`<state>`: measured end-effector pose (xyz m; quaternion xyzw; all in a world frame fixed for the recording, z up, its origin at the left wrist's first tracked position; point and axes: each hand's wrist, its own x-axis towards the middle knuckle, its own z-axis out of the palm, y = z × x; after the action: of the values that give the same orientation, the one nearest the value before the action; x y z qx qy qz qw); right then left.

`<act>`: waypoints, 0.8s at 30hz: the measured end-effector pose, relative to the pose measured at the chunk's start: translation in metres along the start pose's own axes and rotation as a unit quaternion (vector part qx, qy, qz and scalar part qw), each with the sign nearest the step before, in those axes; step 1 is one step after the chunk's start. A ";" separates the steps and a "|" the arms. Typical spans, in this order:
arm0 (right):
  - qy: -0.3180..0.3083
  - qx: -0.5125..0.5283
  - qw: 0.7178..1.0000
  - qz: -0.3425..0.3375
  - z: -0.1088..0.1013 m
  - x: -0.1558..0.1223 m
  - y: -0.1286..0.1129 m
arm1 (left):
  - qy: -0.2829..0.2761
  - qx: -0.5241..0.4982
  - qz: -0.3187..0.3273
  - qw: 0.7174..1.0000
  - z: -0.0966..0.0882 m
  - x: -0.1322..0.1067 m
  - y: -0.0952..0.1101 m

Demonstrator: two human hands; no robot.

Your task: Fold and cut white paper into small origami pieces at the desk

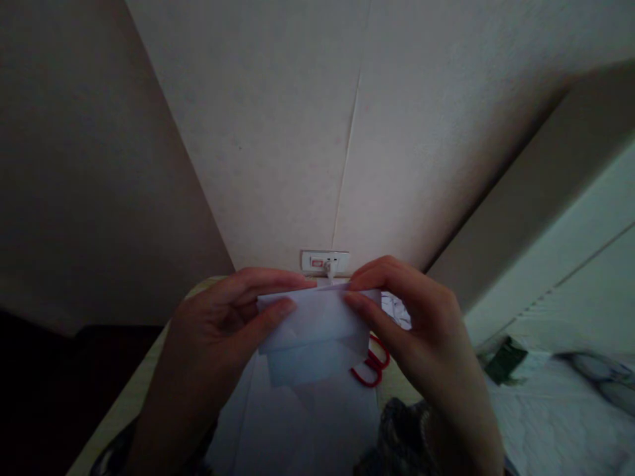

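1. White paper [317, 324], folded into a small, layered piece, is held up between both hands at the near middle of the scene, over a larger pale sheet [297, 423].
2. The left hand [223, 324] pinches its left part: the thumb lies on the near face, the fingers along the far upper edge.
3. The right hand [421, 311] pinches the upper right part between thumb and fingers, with a patterned dark sleeve [404, 430] at its wrist.
4. Red looped handles [380, 360], like those of scissors, show just right of the paper, partly hidden by it.
5. Crumpled-looking white material [395, 309] shows farther off, between the paper and the right hand.
6. Light wood-toned table [131, 390] extends under these things.
7. On the far wall [278, 165], a socket panel [325, 261] holds a white plug [329, 268].
8. Well to the right, a dark green packet [507, 360] lies on a white quilted surface [555, 430], left of a blurred dark-rimmed object [602, 370].
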<state>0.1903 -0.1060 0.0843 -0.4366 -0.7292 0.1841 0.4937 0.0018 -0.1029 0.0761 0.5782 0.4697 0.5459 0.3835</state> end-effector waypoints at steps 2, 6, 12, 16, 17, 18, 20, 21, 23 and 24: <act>-0.001 0.000 1.000 0.000 0.000 0.000 0.000 | -0.003 -0.002 -0.003 1.000 -0.001 0.000 -0.002; -0.001 -0.003 1.000 0.002 0.000 -0.001 -0.001 | -0.009 -0.003 -0.003 1.000 -0.002 0.000 -0.003; 0.000 -0.004 1.000 0.007 0.000 -0.001 -0.002 | -0.006 -0.001 0.003 1.000 -0.002 -0.001 -0.002; 0.006 -0.003 1.000 0.018 0.001 0.000 -0.002 | -0.004 0.005 0.000 1.000 -0.001 0.001 -0.001; 0.007 -0.003 1.000 0.020 0.001 0.000 -0.002 | -0.005 0.007 -0.003 1.000 0.000 0.001 0.000; 0.006 -0.004 1.000 0.021 0.001 0.000 -0.001 | -0.005 0.009 -0.004 1.000 0.000 0.001 0.000; 0.005 -0.005 1.000 0.021 0.001 -0.001 -0.001 | -0.001 0.007 -0.004 1.000 0.000 0.001 0.000; 0.005 -0.005 1.000 0.022 0.001 -0.001 0.000 | 0.003 0.006 -0.003 1.000 0.000 0.001 0.000; 0.003 -0.003 1.000 0.025 0.002 -0.002 0.000 | 0.010 0.006 0.001 1.000 -0.001 0.000 0.000; 0.002 -0.002 1.000 0.025 0.002 -0.002 0.000 | 0.012 0.006 0.003 1.000 -0.001 0.000 0.000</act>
<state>0.1894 -0.1069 0.0823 -0.4560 -0.7175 0.1943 0.4894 0.0009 -0.1031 0.0766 0.5756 0.4757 0.5508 0.3729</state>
